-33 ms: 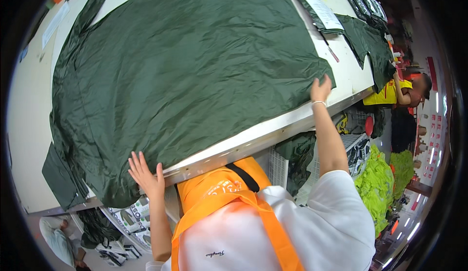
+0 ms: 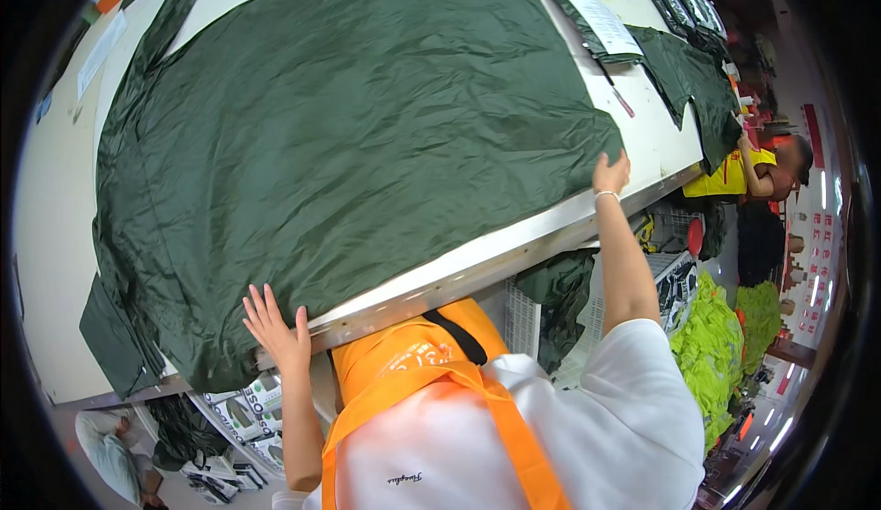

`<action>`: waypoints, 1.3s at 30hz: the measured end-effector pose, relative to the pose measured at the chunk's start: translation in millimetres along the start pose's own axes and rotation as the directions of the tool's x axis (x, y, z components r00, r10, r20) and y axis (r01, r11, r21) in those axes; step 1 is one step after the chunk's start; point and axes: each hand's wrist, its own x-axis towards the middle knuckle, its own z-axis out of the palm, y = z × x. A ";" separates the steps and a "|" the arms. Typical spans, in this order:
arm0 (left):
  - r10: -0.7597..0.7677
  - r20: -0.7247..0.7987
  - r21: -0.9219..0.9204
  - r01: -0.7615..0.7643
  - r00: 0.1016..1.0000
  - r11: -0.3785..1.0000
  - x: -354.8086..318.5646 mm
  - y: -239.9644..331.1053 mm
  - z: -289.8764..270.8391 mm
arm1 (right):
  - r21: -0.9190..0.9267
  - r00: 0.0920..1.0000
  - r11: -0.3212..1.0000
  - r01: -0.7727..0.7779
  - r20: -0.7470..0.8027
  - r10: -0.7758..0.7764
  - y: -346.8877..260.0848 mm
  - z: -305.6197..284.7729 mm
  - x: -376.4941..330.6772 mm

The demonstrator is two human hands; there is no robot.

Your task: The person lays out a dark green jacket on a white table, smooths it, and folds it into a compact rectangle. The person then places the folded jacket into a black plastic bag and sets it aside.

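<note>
A large sheet of dark green, thin, creased fabric (image 2: pixel 358 134), looking like part of a garment, is spread over the white table (image 2: pixel 50 226). My left hand (image 2: pixel 278 334) lies flat on its near left edge, fingers spread. At the right corner of the cloth, my right hand (image 2: pixel 611 176) has its fingers bent around the edge, closed on the fabric. A folded dark green piece (image 2: pixel 115 336) rests at the table's left side, partly beneath the big sheet.
Papers on a dark packet (image 2: pixel 601 22), a pen (image 2: pixel 624 104) and more green cloth (image 2: pixel 674 74) lie to the right. A co-worker in yellow (image 2: pixel 734 175) stands at that end. Under the table are white baskets (image 2: pixel 523 317); bright green cloth (image 2: pixel 711 354) is heaped beyond.
My right hand has shifted slightly right and down along the edge. The fabric corner that stuck out beside it now looks drawn in under the fingers. The left hand stays put.
</note>
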 end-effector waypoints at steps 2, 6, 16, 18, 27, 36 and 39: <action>-0.098 0.123 0.087 0.088 0.988 0.992 -7.3 5.6 18.1 | -0.095 0.968 0.977 -0.192 0.144 0.204 33.9 -8.5 33.1; -0.123 0.203 0.202 0.081 0.971 0.976 -17.5 -1.5 1.2 | -0.063 0.734 0.983 -0.174 0.657 0.172 71.4 -0.6 98.0; 0.323 0.060 0.079 -0.327 0.945 0.942 125.3 197.4 28.4 | 0.108 -0.030 0.739 -0.665 0.985 -0.172 20.9 -21.0 122.0; 0.388 0.134 -0.164 -0.366 0.912 0.916 158.0 280.0 54.2 | 0.126 0.007 0.992 -0.026 0.992 -0.126 -17.1 -46.6 134.1; 0.381 0.404 -0.837 0.169 0.831 0.520 206.2 507.8 79.1 | 0.659 -0.261 0.752 -0.013 0.724 -0.639 -82.6 -105.3 120.1; 0.406 0.494 -0.869 0.448 0.768 0.210 209.7 520.1 56.7 | 0.236 0.389 0.942 0.240 0.865 -0.316 -28.5 39.8 125.7; 0.422 0.513 -0.857 0.472 0.747 0.207 208.0 524.1 48.0 | 0.379 0.492 0.880 0.286 0.730 -0.474 -37.7 54.8 144.2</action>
